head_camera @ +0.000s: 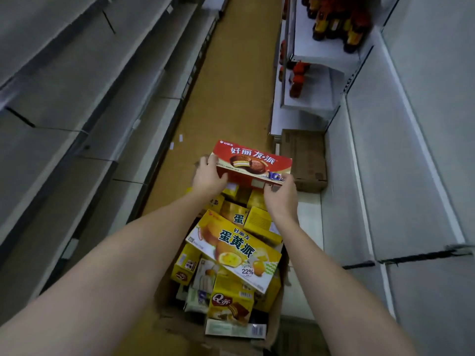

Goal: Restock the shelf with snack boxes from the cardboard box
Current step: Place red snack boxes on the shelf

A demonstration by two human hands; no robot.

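Both arms are reaching forward and down, bare to the elbow, and the hands are gripping opposite ends of a red snack box (253, 163). The left hand (209, 176) is curling its fingers over the box's left end, thumb underneath; the right hand (281, 196) is clasping the lower right corner, fingertips wrapping the edge. The box is a flat, glossy cardboard rectangle printed with a chocolate-coated pie and white lettering, and it is hanging tilted above the open cardboard box (180, 322) on the floor. That brown corrugated carton is holding a jumble of yellow snack boxes (234, 253), the largest lying face up and slanted on top, smaller ones standing beneath it. A closed brown carton (305, 155) is sitting just beyond, at the base of the white metal shelving (398, 176) on the right. Dark bottles with red caps (336, 21) are standing on the farther shelves.
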